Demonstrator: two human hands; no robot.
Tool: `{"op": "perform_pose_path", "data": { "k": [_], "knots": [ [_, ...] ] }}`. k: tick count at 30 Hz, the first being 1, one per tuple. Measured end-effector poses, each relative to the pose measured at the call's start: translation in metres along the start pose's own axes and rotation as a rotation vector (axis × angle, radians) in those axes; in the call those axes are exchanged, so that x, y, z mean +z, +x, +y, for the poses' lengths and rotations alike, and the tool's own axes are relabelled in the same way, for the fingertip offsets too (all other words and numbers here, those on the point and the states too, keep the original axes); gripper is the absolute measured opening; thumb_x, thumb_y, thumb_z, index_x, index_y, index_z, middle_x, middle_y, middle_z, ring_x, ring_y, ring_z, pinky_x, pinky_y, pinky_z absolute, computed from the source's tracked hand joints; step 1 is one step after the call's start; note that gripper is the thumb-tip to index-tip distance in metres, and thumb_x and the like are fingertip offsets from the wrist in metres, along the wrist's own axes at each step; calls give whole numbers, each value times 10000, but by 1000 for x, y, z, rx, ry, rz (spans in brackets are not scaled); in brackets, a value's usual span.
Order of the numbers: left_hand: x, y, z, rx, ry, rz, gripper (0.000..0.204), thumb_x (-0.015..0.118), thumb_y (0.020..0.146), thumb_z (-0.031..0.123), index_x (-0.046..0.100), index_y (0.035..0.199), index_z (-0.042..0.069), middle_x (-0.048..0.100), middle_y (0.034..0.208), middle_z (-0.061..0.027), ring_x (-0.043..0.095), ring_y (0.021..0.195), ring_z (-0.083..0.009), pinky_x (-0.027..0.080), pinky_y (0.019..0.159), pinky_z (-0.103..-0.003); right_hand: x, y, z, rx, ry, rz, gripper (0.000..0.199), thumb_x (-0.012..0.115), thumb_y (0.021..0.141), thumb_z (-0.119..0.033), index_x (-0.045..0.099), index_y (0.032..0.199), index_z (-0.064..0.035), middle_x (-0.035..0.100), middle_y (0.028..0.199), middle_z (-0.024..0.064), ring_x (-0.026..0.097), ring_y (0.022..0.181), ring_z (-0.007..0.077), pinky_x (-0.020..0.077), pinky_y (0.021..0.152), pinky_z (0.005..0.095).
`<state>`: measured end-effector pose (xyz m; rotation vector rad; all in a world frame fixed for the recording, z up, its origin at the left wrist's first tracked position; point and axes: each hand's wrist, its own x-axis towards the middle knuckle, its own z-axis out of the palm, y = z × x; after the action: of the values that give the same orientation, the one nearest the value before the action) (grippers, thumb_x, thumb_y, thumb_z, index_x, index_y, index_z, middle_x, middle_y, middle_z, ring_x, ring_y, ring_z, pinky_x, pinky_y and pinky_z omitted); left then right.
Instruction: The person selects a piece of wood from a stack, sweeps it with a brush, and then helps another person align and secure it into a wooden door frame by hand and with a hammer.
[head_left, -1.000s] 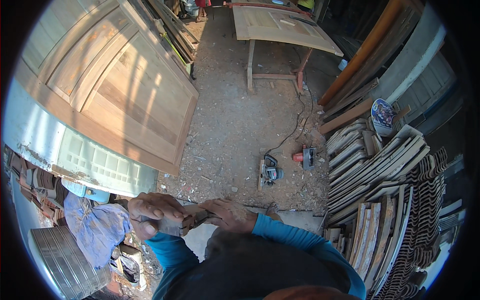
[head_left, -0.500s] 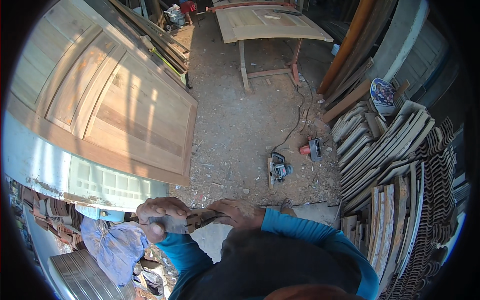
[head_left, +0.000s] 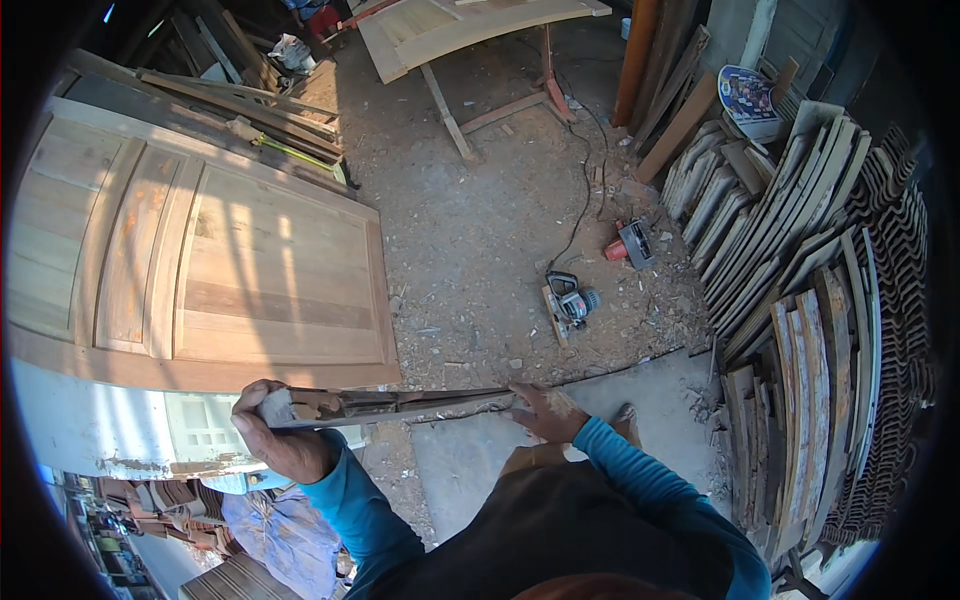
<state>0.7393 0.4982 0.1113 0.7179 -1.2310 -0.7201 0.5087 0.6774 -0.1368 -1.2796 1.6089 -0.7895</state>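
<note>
Wood strip: your left hand is gripping its end, fist closed; your right hand is pressing fingers loosely on it; wooden door panel lying just beyond.

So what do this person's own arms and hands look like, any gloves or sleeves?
No gloves: both hands are bare. The left hand and the right hand each come out of a long, close-fitting bright blue sleeve that reaches to the wrist. Over the chest is a dark sleeveless top. No watch, rings or markings show.
</note>
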Motion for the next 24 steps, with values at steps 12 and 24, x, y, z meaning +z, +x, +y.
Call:
{"op": "perform_pose_path", "data": {
  "k": [12,24],
  "knots": [
    [-145,58,-8,97,560,448,641,346,1014,545,597,1186,-19,628,1187,-156,602,1075,-292,466,1010,-415,198,-86,358,258,232,392,532,660,897,-410,609,1214,14,686,1072,255,658,991,427,512,876,504],
    [-154,-61,58,406,1300,510,515,408,986,376,602,1204,-48,658,1123,-215,671,958,-343,585,872,-477,176,-198,488,255,502,552,415,686,895,-266,586,1185,13,674,995,255,688,848,384,538,720,486]
  ]
}}
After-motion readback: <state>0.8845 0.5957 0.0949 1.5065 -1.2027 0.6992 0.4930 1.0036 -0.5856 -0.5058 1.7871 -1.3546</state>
